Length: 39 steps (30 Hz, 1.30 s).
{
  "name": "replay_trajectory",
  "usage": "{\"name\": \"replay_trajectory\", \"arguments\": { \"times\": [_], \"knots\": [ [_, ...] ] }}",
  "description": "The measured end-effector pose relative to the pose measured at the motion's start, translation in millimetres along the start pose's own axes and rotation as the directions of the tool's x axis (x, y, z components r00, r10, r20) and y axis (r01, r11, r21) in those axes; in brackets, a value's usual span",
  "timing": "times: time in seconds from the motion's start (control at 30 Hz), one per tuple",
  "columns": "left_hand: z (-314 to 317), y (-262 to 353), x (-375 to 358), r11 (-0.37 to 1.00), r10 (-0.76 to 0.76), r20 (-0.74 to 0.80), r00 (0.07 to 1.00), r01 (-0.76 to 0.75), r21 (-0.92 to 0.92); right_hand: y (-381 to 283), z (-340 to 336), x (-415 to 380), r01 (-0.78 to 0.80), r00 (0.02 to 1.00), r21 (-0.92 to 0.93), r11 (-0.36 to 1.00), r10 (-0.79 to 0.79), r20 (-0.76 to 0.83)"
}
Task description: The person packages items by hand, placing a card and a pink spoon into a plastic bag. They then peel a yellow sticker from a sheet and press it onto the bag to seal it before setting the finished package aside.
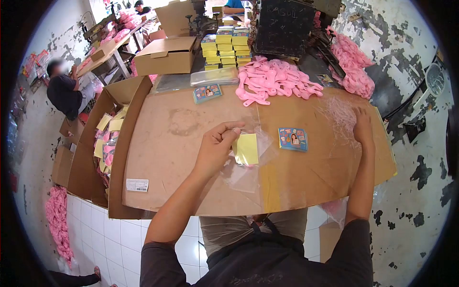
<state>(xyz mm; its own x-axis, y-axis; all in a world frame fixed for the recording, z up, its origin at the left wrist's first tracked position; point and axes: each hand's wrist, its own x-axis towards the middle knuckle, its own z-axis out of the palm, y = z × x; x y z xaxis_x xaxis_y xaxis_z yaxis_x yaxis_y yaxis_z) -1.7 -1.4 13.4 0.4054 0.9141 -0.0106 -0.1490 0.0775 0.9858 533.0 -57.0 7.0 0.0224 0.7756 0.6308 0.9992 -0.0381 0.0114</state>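
My left hand is closed, thumb and finger pinching the top of a clear plastic bag with a pale yellow card in it. More clear plastic film lies under the bag on the cardboard-covered table. My right hand reaches to the right side, fingers apart, at a heap of thin clear plastic strips. Between my hands sits a small stack of blue printed cards. Beyond them is a pile of pink plastic spoons.
At left stands an open carton of bagged yellow cards and pink pieces. Behind are another blue card stack, yellow-edged card stacks, a cardboard box and a black box. More pink spoons lie at right. A person sits far left.
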Motion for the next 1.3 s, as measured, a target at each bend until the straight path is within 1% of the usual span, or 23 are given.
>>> {"name": "replay_trajectory", "arguments": {
  "times": [0.07,0.13,0.17,0.2,0.23,0.27,0.3,0.33,0.37,0.43,0.5,0.6,0.7,0.8,0.9,1.0,1.1,1.2,1.3],
  "knots": [
    [2.7,4.9,-2.0,0.999,0.040,0.007,0.999,-0.040,-0.003,-20.5,-20.0,7.2,-0.184,0.981,0.175,0.967,0.169,0.100],
    [6.0,8.5,-6.9,0.998,0.060,0.014,0.998,-0.060,-0.017,-33.8,-29.5,6.5,-0.358,0.929,0.305,0.882,0.306,0.206],
    [8.1,10.3,-7.8,0.997,0.070,0.017,0.997,-0.069,-0.032,-44.2,-33.5,7.6,-0.263,0.960,0.167,0.950,0.242,0.139],
    [9.2,11.7,-7.2,0.996,0.082,0.021,0.996,-0.081,-0.046,-64.9,-38.4,12.3,-0.166,0.983,0.019,0.986,0.164,0.079],
    [8.8,10.1,-5.6,0.994,0.097,0.030,0.995,-0.096,-0.045,-86.6,-38.8,16.9,-0.072,0.997,-0.134,0.988,0.077,0.031],
    [7.4,6.3,-3.6,0.993,0.113,0.036,0.993,-0.112,-0.045,-106.9,-35.4,21.3,-0.024,1.000,0.118,0.993,0.023,0.012],
    [6.4,3.8,-2.9,0.991,0.127,0.040,0.991,-0.125,-0.046,-130.2,-31.7,25.0,0.031,1.000,0.362,0.932,-0.027,-0.017],
    [6.7,3.4,-3.0,0.991,0.133,0.035,0.991,-0.132,-0.036,-162.1,-37.3,26.6,-0.046,0.990,0.526,0.849,-0.029,0.134],
    [8.0,3.0,-2.9,0.990,0.138,0.032,0.990,-0.137,-0.027,-194.4,-45.6,27.0,-0.147,0.958,0.658,0.739,-0.058,0.280],
    [9.0,0.5,-2.1,0.987,0.159,0.037,0.987,-0.159,-0.007,-240.9,-45.8,28.1,-0.043,0.917,0.812,0.582,-0.299,0.263],
    [7.2,-4.0,-0.6,0.981,0.192,0.051,0.980,-0.193,0.015,-283.0,-50.5,29.9,-0.134,0.869,0.905,0.404,-0.390,0.303],
    [8.5,-1.5,-3.3,0.985,0.174,0.039,0.984,-0.174,-0.010,-304.7,-24.2,28.8,-0.453,0.796,0.879,0.146,-0.377,0.473],
    [6.2,-0.3,-3.0,0.986,0.163,0.060,0.985,-0.160,-0.051,-306.9,-14.7,33.5,-0.506,0.796,0.862,0.021,-0.374,0.476],
    [5.8,-1.0,-3.7,0.996,0.093,0.063,0.994,-0.093,-0.005,-300.8,-13.8,34.0,-0.490,0.810,0.867,0.091,-0.321,0.491],
    [5.9,-4.2,-1.8,0.999,0.048,0.050,0.998,-0.048,-0.003,-296.7,-9.9,31.2,-0.506,0.812,0.860,0.063,-0.301,0.500],
    [5.9,-5.0,-0.8,0.996,0.085,0.044,0.995,-0.083,-0.027,-294.9,-7.1,29.5,-0.533,0.809,0.845,0.049,-0.265,0.525],
    [5.6,-9.7,1.9,0.997,0.070,0.013,0.997,-0.070,-0.023,-292.5,-0.8,27.6,-0.527,0.823,0.849,0.038,-0.224,0.521],
    [9.9,-7.3,0.0,0.993,0.103,0.008,0.995,-0.103,-0.054,-291.0,3.0,26.1,-0.545,0.821,0.837,-0.039,-0.228,0.524],
    [3.1,-7.7,0.2,0.995,0.092,0.064,0.994,-0.095,0.038,-284.1,13.9,23.9,-0.503,0.839,0.862,-0.056,-0.271,0.472]
  ]
}}
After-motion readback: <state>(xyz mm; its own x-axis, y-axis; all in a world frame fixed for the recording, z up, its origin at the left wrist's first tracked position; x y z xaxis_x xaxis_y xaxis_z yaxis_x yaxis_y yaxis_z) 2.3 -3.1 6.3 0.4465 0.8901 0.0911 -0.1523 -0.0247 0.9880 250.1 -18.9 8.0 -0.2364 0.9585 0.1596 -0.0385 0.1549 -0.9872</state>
